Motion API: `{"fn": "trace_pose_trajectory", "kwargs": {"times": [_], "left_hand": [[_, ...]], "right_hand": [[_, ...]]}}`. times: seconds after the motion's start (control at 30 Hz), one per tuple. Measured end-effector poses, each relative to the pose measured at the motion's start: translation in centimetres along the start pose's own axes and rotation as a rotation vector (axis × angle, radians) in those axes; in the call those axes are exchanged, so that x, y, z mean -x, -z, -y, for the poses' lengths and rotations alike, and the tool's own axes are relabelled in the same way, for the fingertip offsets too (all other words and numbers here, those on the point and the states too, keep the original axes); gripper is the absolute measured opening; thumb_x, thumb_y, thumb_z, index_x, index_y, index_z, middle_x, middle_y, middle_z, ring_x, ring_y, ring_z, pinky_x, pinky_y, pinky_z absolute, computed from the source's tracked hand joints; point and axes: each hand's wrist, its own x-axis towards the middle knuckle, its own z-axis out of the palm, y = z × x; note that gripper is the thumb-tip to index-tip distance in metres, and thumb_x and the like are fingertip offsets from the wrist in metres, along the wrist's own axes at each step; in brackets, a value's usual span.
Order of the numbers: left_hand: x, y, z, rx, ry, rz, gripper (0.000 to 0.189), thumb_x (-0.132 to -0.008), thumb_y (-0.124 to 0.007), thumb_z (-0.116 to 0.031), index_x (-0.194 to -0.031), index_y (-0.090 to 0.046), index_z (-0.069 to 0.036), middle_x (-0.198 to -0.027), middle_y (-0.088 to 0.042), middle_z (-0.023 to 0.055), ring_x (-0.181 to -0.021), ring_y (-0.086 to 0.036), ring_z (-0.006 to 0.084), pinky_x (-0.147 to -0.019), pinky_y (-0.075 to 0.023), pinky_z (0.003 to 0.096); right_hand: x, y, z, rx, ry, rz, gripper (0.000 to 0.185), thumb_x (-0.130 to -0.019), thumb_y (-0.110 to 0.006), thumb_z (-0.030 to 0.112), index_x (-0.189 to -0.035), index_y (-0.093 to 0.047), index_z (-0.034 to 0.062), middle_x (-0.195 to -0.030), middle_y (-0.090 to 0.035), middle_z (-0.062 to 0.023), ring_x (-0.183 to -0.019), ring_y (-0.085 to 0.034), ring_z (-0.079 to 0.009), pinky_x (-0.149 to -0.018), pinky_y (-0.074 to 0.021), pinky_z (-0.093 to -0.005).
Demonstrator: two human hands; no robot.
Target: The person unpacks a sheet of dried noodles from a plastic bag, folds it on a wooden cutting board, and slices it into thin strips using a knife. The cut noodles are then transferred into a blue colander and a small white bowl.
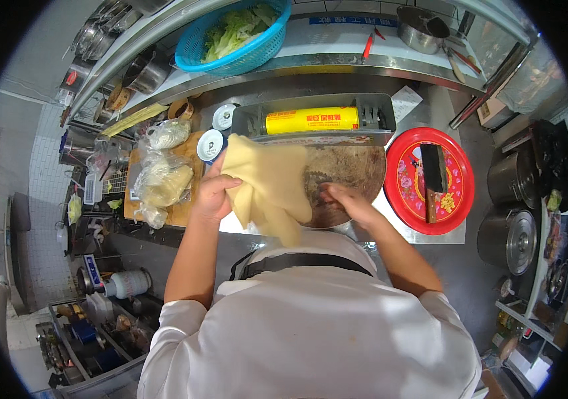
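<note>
My left hand (pixel 216 192) grips one side of a pale yellow, floppy sheet (pixel 269 179). Its folds hang down and blur at the lower edge; whether it is cloth or food is unclear. Under and beside the sheet is a round wooden chopping block (pixel 349 169), dark and worn. Over the block's right part, my right hand (pixel 346 199) is blurred and holds nothing visible, thumb and fingers apart. To its right, a cleaver (pixel 432 174) with a wooden handle lies on a red floral tray (pixel 397 209), near small yellow pieces (pixel 447 202).
Behind the block stands a grey bin (pixel 386 112) holding a yellow cling-film box (pixel 314 119). Two round-lidded containers (pixel 210 145) sit to its left. Plastic-bagged food (pixel 167 182) rests on a wooden board (pixel 196 159). A blue basket (pixel 236 60) of leafy greens occupies the shelf above.
</note>
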Motion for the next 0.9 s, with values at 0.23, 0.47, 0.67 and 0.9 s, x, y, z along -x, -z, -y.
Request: {"fn": "trace_pose_trajectory", "kwargs": {"times": [0.23, 0.47, 0.67, 0.9], "left_hand": [[0.1, 3.7, 1.5, 0.104, 0.136, -0.041, 0.066, -0.083, -0.062, -0.002, -0.149, -0.057, 0.001, -0.137, -0.070, 0.0177, -0.125, -0.069, 0.0331, -0.110, -0.0543, 0.0450], [-1.3, 7.3, 5.7, -0.469, 0.099, 0.000, 0.043, -0.096, -0.067, -0.003, -0.139, -0.065, 0.000, -0.128, -0.075, 0.0081, -0.112, -0.073, 0.0174, -0.099, -0.0585, 0.0336], [-2.7, 7.3, 7.4, -0.067, 0.257, -0.038, 0.042, -0.101, -0.063, -0.009, -0.142, -0.062, 0.000, -0.133, -0.073, 0.0149, -0.119, -0.073, 0.0259, -0.103, -0.0594, 0.0415], [-3.1, 7.9, 10.3, 0.377, 0.436, -0.112, 0.049, -0.104, -0.059, -0.019, -0.145, -0.057, 0.007, -0.141, -0.068, 0.0243, -0.128, -0.069, 0.0393, -0.114, -0.0537, 0.0501]], "right_hand": [[-0.9, -4.5, 2.7, -0.881, -0.115, -0.206, 0.051, -0.110, -0.061, 0.035, -0.148, -0.057, 0.0012, -0.141, -0.069, -0.0179, -0.127, -0.069, -0.0313, -0.112, -0.0554, -0.0460], [5.3, -2.1, 11.3, 0.053, 0.139, -0.664, 0.030, -0.106, -0.067, 0.022, -0.119, -0.075, -0.0033, -0.109, -0.080, -0.0103, -0.098, -0.077, -0.0197, -0.086, -0.0604, -0.0358], [3.5, 1.2, 17.0, -0.571, 0.360, -0.354, 0.072, -0.110, -0.049, 0.060, -0.145, -0.060, -0.0018, -0.142, -0.069, -0.0181, -0.134, -0.065, -0.0323, -0.117, -0.0491, -0.0460], [1.7, -5.3, 1.1, -1.284, 0.120, 0.099, 0.088, -0.106, -0.044, 0.073, -0.163, -0.045, 0.0052, -0.166, -0.049, -0.0196, -0.159, -0.039, -0.0369, -0.133, -0.0255, -0.0564]]}}
